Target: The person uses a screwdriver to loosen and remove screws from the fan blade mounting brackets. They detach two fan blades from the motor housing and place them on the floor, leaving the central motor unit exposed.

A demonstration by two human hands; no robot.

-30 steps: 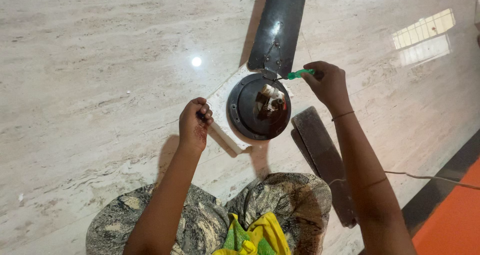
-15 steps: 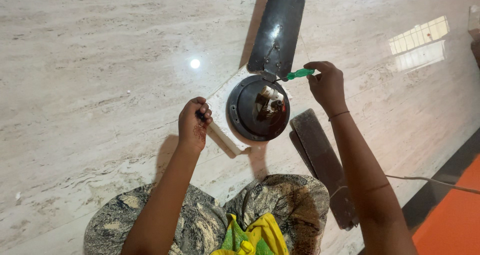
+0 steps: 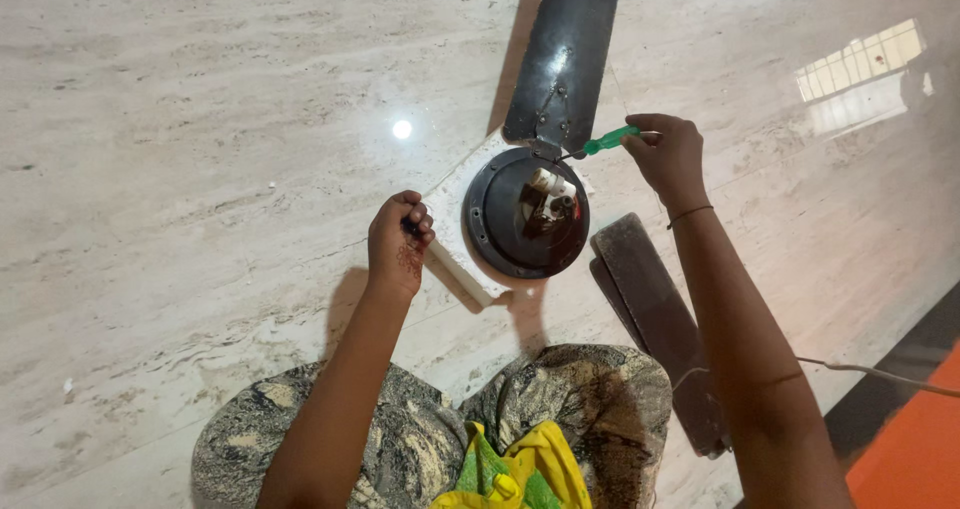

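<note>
Curling into a closed fist, left hand [image 3: 399,241] possibly pinching something small and dark, too hidden to tell, resting on the pale marble floor [image 3: 180,119]. Just right of it, lying on a white foam slab [image 3: 447,231], the round black ceiling-fan motor housing [image 3: 525,212] with one dark metal blade [image 3: 567,54] attached. Gripping the green-handled screwdriver [image 3: 609,141], right hand [image 3: 668,156] pressing its tip at the blade's root. Risking a slipped tip and a chewed screw head, probably, with the housing unsteadied. Lying beside the right forearm, loose dark blades [image 3: 655,319].
</note>
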